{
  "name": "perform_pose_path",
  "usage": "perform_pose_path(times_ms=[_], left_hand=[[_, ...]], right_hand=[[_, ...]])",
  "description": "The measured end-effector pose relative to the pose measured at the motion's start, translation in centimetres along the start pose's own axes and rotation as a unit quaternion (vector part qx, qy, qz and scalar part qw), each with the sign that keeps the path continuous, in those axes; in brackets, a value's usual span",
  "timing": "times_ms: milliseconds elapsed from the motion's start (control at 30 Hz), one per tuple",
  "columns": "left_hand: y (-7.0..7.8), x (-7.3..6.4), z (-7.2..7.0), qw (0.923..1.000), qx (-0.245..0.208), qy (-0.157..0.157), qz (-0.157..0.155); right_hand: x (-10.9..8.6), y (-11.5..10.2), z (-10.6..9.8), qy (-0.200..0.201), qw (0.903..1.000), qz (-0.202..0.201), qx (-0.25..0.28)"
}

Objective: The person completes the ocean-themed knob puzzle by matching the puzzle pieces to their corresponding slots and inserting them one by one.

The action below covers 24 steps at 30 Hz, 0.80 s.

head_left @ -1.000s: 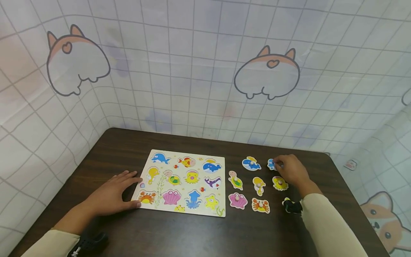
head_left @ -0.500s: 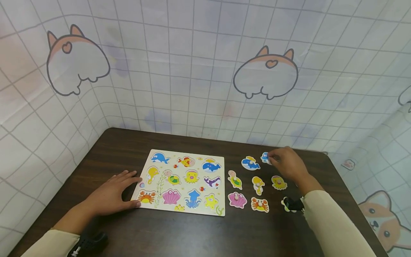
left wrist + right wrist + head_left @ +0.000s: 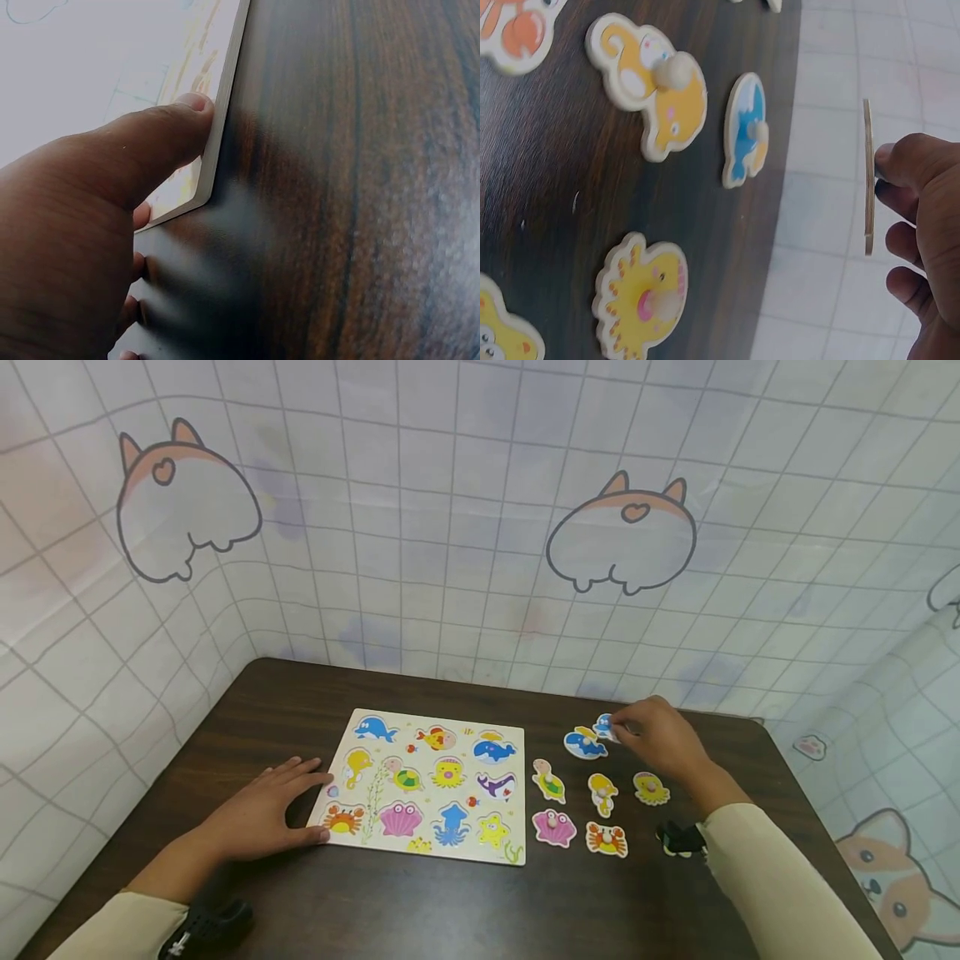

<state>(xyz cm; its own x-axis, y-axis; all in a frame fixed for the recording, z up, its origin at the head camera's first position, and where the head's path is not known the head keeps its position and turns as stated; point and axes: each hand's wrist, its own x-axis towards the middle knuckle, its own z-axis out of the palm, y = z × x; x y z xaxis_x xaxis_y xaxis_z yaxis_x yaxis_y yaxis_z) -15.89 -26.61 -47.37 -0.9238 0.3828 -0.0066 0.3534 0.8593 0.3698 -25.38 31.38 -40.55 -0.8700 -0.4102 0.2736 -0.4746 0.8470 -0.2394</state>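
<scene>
My right hand [image 3: 663, 739] pinches a small blue wooden puzzle piece [image 3: 603, 727] between thumb and fingertips. In the right wrist view that wooden piece [image 3: 868, 180] stands edge-on, lifted off the table, its picture side hidden. Just beside it in the head view lies a blue whale piece [image 3: 583, 743] with a knob. My left hand [image 3: 262, 814] rests at the left edge of the cream sea-animal puzzle board [image 3: 517, 810]. In the left wrist view the thumb [image 3: 169, 131] lies straight on the board's corner area, while other fingertips touch the table.
Right of the board lie turtle [image 3: 550, 782], seahorse [image 3: 602, 794], octopus [image 3: 651, 788], pink shell [image 3: 554, 828] and crab [image 3: 607, 840] pieces. A yellow piece [image 3: 502, 330] shows partly in the right wrist view. A patterned curtain [image 3: 480, 568] borders the dark table [image 3: 420, 910].
My right hand has moved leftward and slightly farther back with the blue piece, from above the octopus piece to beside the whale piece. My left hand stays in place.
</scene>
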Motion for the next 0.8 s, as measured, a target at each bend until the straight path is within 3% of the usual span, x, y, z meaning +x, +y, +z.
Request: perform_pose_path(times_ms=[800], left_hand=[[0.4, -0.1, -0.3, 0.9999, -0.012, -0.001, 0.000]], right_hand=[[2.5, -4.5, 0.4, -0.014, 0.9997, 0.004, 0.022]])
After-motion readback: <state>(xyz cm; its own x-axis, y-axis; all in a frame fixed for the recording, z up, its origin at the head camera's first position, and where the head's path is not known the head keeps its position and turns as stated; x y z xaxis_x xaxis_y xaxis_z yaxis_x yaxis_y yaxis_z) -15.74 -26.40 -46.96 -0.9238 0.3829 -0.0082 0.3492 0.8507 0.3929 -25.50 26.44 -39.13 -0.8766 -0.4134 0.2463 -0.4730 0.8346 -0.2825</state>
